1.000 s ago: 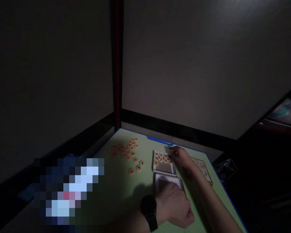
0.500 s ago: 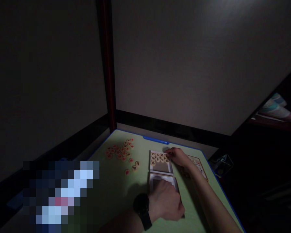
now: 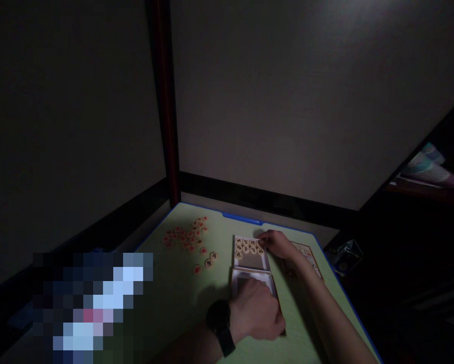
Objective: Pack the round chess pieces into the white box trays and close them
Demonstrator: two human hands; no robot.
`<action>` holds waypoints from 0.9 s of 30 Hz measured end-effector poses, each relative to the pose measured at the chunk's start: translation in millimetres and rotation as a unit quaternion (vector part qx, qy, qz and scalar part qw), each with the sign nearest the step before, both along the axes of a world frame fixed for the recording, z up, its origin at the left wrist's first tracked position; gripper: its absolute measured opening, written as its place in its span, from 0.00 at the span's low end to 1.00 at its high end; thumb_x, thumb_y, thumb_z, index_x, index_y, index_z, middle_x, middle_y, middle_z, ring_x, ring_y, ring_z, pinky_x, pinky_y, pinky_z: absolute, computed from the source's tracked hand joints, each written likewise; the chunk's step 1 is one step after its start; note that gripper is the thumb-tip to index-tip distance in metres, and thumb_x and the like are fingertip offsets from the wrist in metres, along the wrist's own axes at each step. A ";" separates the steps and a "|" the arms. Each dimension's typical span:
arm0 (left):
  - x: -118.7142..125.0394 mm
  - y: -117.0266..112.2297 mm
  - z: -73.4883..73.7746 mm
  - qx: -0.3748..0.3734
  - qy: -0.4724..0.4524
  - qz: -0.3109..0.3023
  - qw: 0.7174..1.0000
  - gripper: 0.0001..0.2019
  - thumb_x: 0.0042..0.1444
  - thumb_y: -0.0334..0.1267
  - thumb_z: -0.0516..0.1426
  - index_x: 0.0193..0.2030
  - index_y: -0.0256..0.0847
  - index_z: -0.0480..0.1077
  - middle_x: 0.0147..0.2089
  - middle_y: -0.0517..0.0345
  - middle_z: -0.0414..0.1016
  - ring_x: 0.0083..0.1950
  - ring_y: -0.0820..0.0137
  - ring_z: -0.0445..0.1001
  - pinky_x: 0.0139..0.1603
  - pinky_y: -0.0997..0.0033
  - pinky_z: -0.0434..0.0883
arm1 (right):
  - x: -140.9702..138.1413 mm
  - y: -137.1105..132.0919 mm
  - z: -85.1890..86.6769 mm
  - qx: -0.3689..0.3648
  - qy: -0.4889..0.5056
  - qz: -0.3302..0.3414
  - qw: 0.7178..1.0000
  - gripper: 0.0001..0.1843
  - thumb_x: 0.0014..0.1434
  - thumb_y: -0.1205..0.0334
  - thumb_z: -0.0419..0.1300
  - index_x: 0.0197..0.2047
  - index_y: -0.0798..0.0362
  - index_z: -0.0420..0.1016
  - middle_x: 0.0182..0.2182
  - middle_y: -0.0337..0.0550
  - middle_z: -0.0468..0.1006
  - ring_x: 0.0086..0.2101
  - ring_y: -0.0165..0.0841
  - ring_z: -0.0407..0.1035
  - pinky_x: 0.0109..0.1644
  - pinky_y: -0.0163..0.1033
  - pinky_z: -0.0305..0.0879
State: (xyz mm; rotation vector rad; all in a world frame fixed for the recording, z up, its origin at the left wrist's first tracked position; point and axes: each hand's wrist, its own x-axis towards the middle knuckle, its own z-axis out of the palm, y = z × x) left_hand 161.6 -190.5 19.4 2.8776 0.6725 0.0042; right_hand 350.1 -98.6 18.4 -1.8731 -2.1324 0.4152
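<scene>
An open hinged box lies on the green table (image 3: 215,313). Its far half (image 3: 252,261) holds several round xiangqi pieces (image 3: 245,248) with dark characters, set in rows. My right hand (image 3: 276,243) reaches over the far right corner of that half, fingers bent and pressed on a piece at the end of the rows. My left hand (image 3: 255,311), below a black wristwatch (image 3: 220,323), lies closed across the near half (image 3: 234,279) of the box, at its near right edge; its fingertips are mostly hidden. Loose xiangqi pieces (image 3: 189,236), mostly red-lettered, lie to the left.
Beyond my right forearm lies a flat printed sheet or box cover (image 3: 306,253) with a brown border. A blue edge with a handle (image 3: 242,218) runs along the table's far side. Walls stand behind and left. A clear bag or box (image 3: 348,255) is off the right edge.
The whole view has shifted slightly. My left hand sits a little further left and up, together with the near half of the box. My right hand stays at the same corner.
</scene>
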 end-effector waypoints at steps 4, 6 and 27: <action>0.8 0.2 -3.7 0.003 -0.005 0.000 1.000 0.21 0.59 0.45 0.52 0.37 0.31 0.82 0.33 0.37 0.82 0.37 0.52 0.81 0.42 0.54 0.74 | 0.7 -0.2 -0.2 0.006 0.000 0.012 1.000 0.14 0.56 0.70 0.57 0.37 0.54 0.85 0.34 0.46 0.84 0.37 0.36 0.76 0.42 0.36 0.64; 0.8 0.1 -4.3 0.009 -0.009 -0.001 1.000 0.21 0.59 0.45 0.52 0.36 0.30 0.82 0.33 0.37 0.81 0.37 0.53 0.80 0.42 0.54 0.74 | 1.9 0.2 -1.2 0.013 0.000 0.026 1.000 0.14 0.57 0.70 0.56 0.33 0.54 0.84 0.32 0.45 0.83 0.35 0.35 0.75 0.40 0.35 0.63; -0.6 0.6 -2.5 0.017 -0.027 0.001 0.999 0.20 0.60 0.45 0.52 0.35 0.32 0.81 0.31 0.40 0.81 0.35 0.56 0.79 0.42 0.56 0.72 | -6.2 -0.6 -2.5 0.042 -0.046 -0.015 0.998 0.15 0.64 0.62 0.55 0.33 0.55 0.83 0.32 0.50 0.84 0.32 0.36 0.74 0.37 0.35 0.62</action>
